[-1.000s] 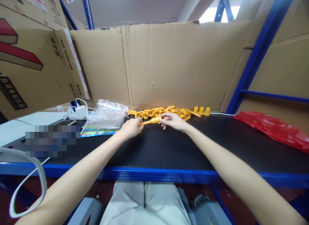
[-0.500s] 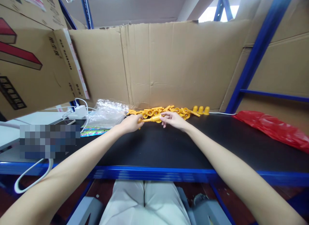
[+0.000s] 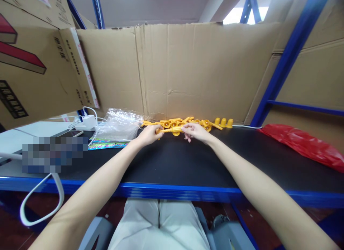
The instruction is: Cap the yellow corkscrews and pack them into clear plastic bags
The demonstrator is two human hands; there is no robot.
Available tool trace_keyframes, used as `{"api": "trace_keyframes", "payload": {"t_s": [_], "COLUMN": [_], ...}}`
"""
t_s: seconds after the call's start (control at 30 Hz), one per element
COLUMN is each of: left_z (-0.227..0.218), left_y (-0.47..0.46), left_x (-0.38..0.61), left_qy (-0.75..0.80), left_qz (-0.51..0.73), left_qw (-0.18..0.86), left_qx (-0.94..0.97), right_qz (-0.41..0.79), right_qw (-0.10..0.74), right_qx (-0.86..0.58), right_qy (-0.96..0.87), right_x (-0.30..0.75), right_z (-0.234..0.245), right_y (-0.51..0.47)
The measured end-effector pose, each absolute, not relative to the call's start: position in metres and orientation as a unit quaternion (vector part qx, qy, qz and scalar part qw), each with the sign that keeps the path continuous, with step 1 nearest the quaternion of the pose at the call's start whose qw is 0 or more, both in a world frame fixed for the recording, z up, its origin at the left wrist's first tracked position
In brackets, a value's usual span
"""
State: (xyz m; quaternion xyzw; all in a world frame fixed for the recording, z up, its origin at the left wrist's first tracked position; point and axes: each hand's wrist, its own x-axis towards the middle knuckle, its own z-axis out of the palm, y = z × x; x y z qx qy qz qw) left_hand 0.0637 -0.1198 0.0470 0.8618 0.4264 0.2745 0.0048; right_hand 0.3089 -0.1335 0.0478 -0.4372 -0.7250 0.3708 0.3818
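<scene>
A slim yellow plastic stick (image 3: 174, 129), thicker and ribbed toward its right part, is held level between my hands just above the black tabletop (image 3: 177, 164). My left hand (image 3: 150, 134) is closed on its thin left end, where a wider yellow piece partly shows under the fingers. At the right end my right hand (image 3: 197, 131) pinches it with thumb and fingertips. Right behind lies a pile of yellow plastic parts (image 3: 185, 121), sticks and bell-shaped cups mixed together. A yellow cup (image 3: 176, 134) lies just below the held stick.
Several yellow cups (image 3: 223, 122) stand in a row right of the pile. A clear plastic bag (image 3: 118, 124) and a white charger (image 3: 89, 122) with cables are to the left. Red plastic bag (image 3: 301, 142) lies right. A cardboard wall (image 3: 188, 71) closes the back; blue edge (image 3: 177, 191) runs in front.
Both hands have shifted slightly to the right with the stick between them. My view has tilted a little. The pile and the row of cups look unchanged.
</scene>
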Motion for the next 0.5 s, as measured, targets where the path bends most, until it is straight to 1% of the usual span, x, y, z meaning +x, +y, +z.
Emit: {"api": "trace_keyframes", "payload": {"t_s": [0.17, 0.3, 0.5], "left_z": [0.0363, 0.0354, 0.0367], "left_y": [-0.1189, -0.1184, -0.1183], "left_x": [0.0616, 0.0601, 0.0597], "left_qy": [0.403, 0.411, 0.420], "left_qz": [0.299, 0.308, 0.305], "left_qw": [-0.019, -0.023, -0.028], "left_qx": [0.865, 0.858, 0.854], "right_qz": [0.417, 0.428, 0.423], "right_qw": [0.372, 0.366, 0.378], "right_qx": [-0.444, -0.477, -0.412], "right_qy": [-0.700, -0.675, -0.713], "right_x": [0.3024, 0.2991, 0.3029], "right_z": [0.0445, 0.0464, 0.0484], "right_y": [-0.1339, -0.1350, -0.1361]}}
